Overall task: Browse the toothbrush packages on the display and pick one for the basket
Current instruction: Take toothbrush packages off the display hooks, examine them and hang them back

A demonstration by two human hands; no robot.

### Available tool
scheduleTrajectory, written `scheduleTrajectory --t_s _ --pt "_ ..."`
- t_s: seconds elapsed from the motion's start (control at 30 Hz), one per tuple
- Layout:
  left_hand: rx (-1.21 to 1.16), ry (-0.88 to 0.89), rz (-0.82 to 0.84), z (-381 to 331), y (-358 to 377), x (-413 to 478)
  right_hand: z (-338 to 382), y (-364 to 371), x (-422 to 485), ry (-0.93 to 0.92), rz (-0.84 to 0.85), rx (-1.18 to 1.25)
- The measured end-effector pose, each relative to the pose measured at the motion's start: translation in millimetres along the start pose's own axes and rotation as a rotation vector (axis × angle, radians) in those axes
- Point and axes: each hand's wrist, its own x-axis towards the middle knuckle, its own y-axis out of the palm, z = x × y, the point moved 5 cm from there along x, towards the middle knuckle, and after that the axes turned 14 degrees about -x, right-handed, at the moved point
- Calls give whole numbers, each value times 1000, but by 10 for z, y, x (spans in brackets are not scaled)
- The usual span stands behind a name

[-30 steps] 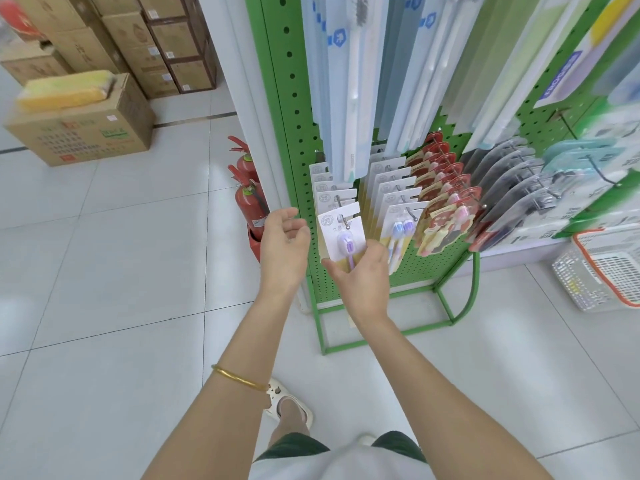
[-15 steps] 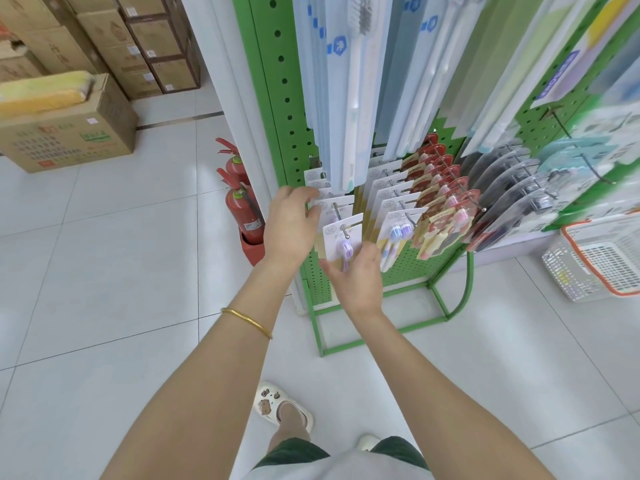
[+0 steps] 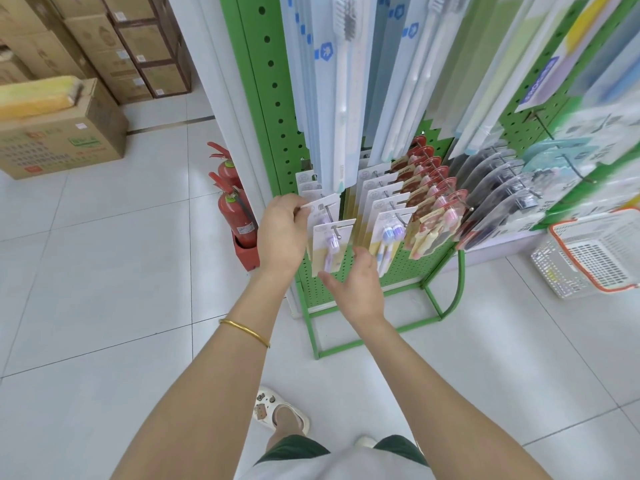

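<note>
The green pegboard display [image 3: 270, 98] stands on the tiled floor [image 3: 104, 271], hung with rows of carded toothbrushes; long pale packs [image 3: 341, 81] hang from the upper hooks and shorter cards fill the lower ones. The left grip [image 3: 284, 233], a bare hand with a gold bangle [image 3: 244, 332] on the wrist, is curled at the leftmost lower row; its fingertips pinch the upper left corner of the second package [image 3: 329, 202], which hangs on its hook just behind the front package [image 3: 332, 244]. The front package, a white card with a purple-headed brush, hangs at the end of the same hook, tilted slightly. The right grip [image 3: 356, 285] is below and in front of it, holding nothing, fingers loosely spread and the thumb out under the card's lower edge; whether it touches the card is unclear. Just right of this row hangs a row of blue and purple brushes [image 3: 389, 233], then red and pink packs [image 3: 433, 216]. The basket [image 3: 595, 251], white with an orange rim, sits on the floor well to the right of both hands. Two red fire extinguishers [image 3: 237, 216] stand beside the display's left edge; cardboard boxes [image 3: 62, 140] are stacked further left.
</note>
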Motion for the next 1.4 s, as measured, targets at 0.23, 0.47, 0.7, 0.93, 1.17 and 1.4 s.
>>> scheduleTrajectory --t_s 0.23,0.47,0.7,0.93,1.17,1.4 --pt "-25 -104 -141 204 -221 -247 -86 25 -70 1 48 9" --pt "-138 -302 -264 436 -337 -826 -283 9 -259 29 121 21" --pt "-326 -312 -318 257 -220 -1330 -451 -129 -457 -22 138 127" --pt "-541 -280 -241 -271 153 -1372 -573 -647 -691 -138 125 530" --pt "-578 -138 -35 -868 698 -1479 -719 -1091 -799 -126 -63 782" --pt "-295 66 196 -1002 1010 -1656 -930 -1164 -795 124 -41 1197"
